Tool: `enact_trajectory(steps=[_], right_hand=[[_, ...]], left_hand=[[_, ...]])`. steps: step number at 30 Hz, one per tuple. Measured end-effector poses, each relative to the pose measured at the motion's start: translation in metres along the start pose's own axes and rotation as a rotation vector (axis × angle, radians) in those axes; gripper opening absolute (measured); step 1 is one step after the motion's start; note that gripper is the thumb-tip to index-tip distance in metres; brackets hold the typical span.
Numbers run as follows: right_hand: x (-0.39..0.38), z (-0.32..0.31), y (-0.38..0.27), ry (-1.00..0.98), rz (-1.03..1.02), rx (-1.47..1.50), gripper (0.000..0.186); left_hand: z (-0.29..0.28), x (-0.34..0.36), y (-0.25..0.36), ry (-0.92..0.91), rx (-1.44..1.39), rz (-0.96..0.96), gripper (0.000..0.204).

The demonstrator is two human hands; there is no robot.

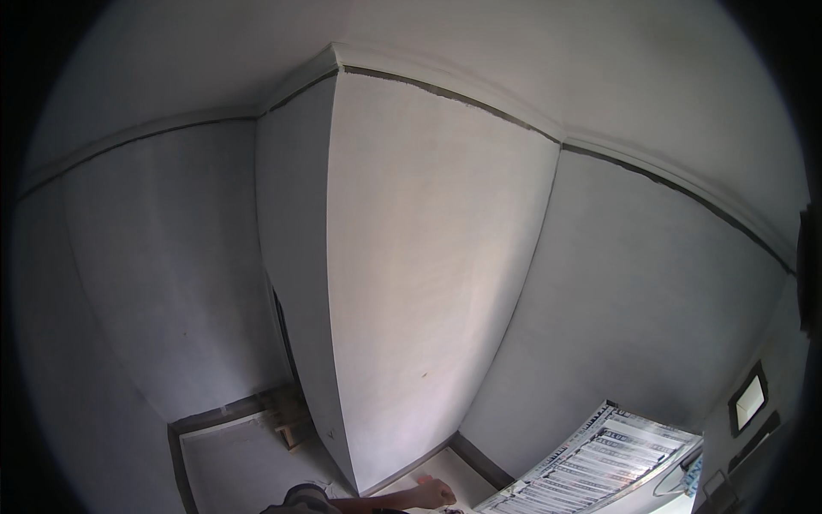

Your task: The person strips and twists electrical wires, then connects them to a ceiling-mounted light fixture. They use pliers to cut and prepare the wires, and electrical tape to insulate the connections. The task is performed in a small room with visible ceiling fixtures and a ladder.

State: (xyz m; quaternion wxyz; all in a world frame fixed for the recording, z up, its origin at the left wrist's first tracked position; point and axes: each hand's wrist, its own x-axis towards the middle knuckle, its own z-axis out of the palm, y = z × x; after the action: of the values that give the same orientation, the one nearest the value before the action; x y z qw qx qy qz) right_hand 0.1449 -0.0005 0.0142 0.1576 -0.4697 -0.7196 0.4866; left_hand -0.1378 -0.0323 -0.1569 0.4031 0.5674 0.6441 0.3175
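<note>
The pale floor (pixel 257 458) is occupying the lower edge, with a dark band (pixel 180 467) bordering it at the wall base. A sleeve (pixel 306 494) is covering the upper part of the arm low in the view. A brown wooden piece (pixel 295 434) is standing on the floor near the left recess. At the lower right, a panel (pixel 591 467) is sloping beneath the right wall (pixel 634 291), showing silvery-white stripes and dark print; a blue-and-white item (pixel 694 476) is sitting beside it. A pale projecting wall section (pixel 428 257) is rising at the centre, its left face shaded. A small bright opening (pixel 750 404) is showing within a dark surround at the right. Higher up, a dark strip (pixel 445 92) is running beneath the cornice (pixel 454 84), and the plain ceiling (pixel 428 26) is spanning the top.

The reddish item (pixel 425 480) is appearing small and blurred; its kind cannot be told.

The left hand (pixel 437 493) is showing curled fingers; whether they are enclosing anything cannot be told. The reddish item is lying just beyond the hand, on its far side; contact cannot be confirmed. The right hand's grip cannot be told.
</note>
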Motion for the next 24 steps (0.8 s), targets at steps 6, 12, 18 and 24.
enact_trajectory(steps=[6,12,18,24], right_hand=[[-0.014,-0.002,0.016,0.033,0.024,-0.001,0.025],[-0.037,0.002,0.062,0.101,0.05,-0.039,0.024],[-0.009,0.009,0.103,0.247,-0.037,-0.009,0.038],[-0.003,0.021,0.038,0.29,-0.301,-0.086,0.033]], left_hand=[[0.015,0.001,0.027,-0.024,-0.042,-0.026,0.032],[0.041,0.01,0.04,0.0,-0.133,0.044,0.04],[0.046,0.003,0.115,-0.398,-0.304,-0.107,0.063],[0.047,-0.008,0.12,-0.267,-0.487,-0.022,0.062]])
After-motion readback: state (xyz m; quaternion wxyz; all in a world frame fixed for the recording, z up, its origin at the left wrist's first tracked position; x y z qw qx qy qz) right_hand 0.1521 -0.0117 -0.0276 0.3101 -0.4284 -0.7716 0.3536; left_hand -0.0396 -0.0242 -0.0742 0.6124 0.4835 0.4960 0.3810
